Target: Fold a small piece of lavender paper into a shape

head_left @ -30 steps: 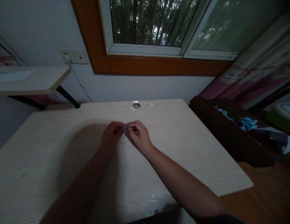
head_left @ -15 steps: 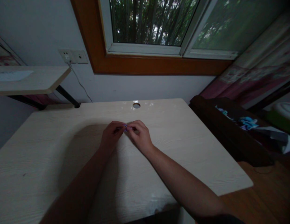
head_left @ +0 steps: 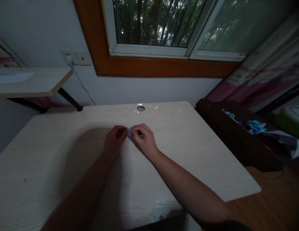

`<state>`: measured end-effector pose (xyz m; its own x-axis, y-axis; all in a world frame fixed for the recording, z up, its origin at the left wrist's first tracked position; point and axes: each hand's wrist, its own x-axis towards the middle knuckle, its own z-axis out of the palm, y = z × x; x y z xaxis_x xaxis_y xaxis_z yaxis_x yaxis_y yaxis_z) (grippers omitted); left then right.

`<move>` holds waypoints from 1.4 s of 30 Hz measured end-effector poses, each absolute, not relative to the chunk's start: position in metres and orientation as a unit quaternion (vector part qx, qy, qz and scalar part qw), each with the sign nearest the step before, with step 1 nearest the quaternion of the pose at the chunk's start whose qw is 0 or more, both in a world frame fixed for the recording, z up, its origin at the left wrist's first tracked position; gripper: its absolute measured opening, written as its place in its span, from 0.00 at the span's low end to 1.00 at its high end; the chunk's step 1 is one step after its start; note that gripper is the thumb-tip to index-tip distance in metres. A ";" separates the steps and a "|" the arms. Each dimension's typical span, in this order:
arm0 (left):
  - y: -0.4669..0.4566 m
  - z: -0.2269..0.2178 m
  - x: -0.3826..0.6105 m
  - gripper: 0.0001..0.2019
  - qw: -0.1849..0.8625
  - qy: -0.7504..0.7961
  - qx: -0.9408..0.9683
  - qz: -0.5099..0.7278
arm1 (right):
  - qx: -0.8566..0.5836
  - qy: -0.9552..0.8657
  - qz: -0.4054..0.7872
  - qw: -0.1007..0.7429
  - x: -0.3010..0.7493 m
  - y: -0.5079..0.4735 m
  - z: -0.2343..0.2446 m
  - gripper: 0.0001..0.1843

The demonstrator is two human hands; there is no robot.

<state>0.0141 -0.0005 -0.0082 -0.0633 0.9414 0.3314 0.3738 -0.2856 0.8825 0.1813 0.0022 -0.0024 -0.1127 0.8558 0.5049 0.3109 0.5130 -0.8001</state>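
Note:
Between my fingertips is a small flat purple piece (head_left: 129,132), perhaps folded paper; its exact kind is too small to make out. My left hand (head_left: 113,138) pinches its left end between thumb and fingers. At the right end, my right hand (head_left: 145,138) grips it the same way. Both hands are close together over the middle of the pale wood-grain desk (head_left: 188,154), and the fingertips cover the piece's two ends.
Behind my hands a round hole (head_left: 140,108) pierces the desk. A raised shelf (head_left: 31,88) on black legs stands at the left. Along the wall a white cable (head_left: 82,83) hangs from a socket. A dark wooden bench (head_left: 221,138) with blue crumpled items is at the right.
More of the purple piece's flat face now shows between my fingertips, which have moved slightly apart. My arms have stayed almost where they were.

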 end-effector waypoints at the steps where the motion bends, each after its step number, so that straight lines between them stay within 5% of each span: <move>1: 0.000 -0.009 0.014 0.10 0.290 0.532 0.614 0.507 | -0.420 -0.695 0.269 0.518 0.181 0.002 -0.002 0.03; 22: 0.000 -0.011 0.014 0.11 0.446 0.442 0.558 0.543 | -0.431 -0.581 0.441 0.531 0.181 0.015 -0.020 0.11; 42: -0.002 -0.010 0.014 0.10 0.452 0.379 0.614 0.525 | -0.377 -0.440 0.612 0.539 0.184 0.022 -0.015 0.14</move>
<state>0.0136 -0.0017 -0.0101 0.1625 0.9394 0.3019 -0.0092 -0.3045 0.9525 0.1837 0.0217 -0.0152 -0.1351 0.9908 0.0121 -0.3278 -0.0332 -0.9442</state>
